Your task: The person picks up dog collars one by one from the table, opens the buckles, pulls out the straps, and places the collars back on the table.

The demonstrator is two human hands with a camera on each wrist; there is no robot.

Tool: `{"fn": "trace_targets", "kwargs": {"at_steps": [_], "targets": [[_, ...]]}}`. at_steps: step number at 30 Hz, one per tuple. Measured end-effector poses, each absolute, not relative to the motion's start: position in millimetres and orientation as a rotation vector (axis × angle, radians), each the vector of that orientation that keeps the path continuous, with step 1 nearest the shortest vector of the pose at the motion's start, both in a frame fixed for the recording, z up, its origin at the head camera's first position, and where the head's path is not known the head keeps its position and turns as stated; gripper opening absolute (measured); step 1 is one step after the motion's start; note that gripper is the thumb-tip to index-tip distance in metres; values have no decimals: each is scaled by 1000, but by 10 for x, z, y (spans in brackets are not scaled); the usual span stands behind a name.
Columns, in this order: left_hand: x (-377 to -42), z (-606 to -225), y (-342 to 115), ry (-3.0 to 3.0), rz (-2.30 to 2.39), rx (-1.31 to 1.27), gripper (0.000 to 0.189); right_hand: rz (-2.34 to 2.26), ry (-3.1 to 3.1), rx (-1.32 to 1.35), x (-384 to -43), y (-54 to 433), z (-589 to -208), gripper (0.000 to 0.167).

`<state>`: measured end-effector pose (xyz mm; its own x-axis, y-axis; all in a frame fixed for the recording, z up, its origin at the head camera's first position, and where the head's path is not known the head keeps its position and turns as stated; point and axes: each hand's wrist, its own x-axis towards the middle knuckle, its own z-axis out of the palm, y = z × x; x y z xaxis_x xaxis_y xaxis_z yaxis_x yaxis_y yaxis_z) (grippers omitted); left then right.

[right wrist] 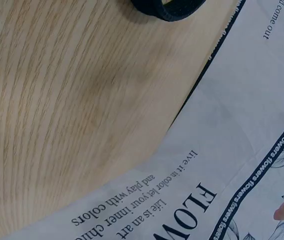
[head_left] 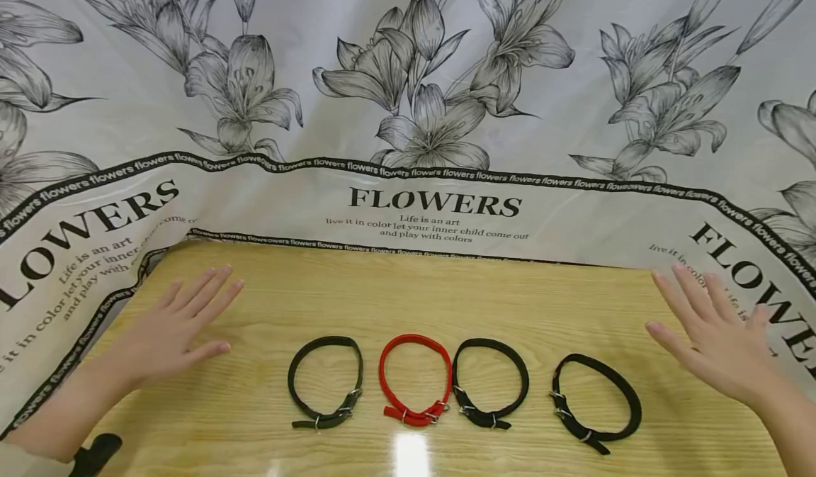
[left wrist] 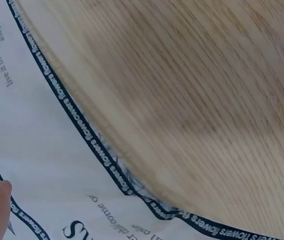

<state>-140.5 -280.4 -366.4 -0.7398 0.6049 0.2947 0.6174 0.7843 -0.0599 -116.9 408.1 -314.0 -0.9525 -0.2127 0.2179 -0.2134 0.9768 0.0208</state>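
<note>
Four buckled collars would exceed my count, so: several buckled collars lie in a row on the wooden table in the head view. Leftmost is a dark green-black collar (head_left: 292, 381), then a red collar (head_left: 383, 378), whose right side meets a black collar (head_left: 525, 385). Another black collar (head_left: 633, 406) lies apart at the right; part of a black collar (right wrist: 169, 11) tops the right wrist view. My left hand (head_left: 168, 332), fingers spread and straight, is left of the row, holding nothing. At the right, my right hand (head_left: 723, 335) is also spread and holds nothing.
The wooden table (head_left: 408, 293) is bordered at the back and sides by a white curtain (head_left: 287, 200) printed with flowers and lettering. A dark strap end (head_left: 95, 454) shows by the left wrist. Light glares off the table's front middle.
</note>
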Motion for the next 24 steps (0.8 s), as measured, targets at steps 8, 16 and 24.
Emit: {"fn": "trace_targets", "kwargs": {"at_steps": [8, 16, 24], "targets": [[-1343, -3679, -2578, -2648, -179, -1123, 70, 441, -2759, 587, -1310, 3709, -3114, 69], [-1320, -3813, -2221, -2307, -419, -1494, 55, 655, -2692, 937, -1463, 2926, -3002, 42], [-1259, -3959, -1989, -2412, -508, -1607, 42, 711, -2627, 1295, -1502, 2206, -3189, 34]]}}
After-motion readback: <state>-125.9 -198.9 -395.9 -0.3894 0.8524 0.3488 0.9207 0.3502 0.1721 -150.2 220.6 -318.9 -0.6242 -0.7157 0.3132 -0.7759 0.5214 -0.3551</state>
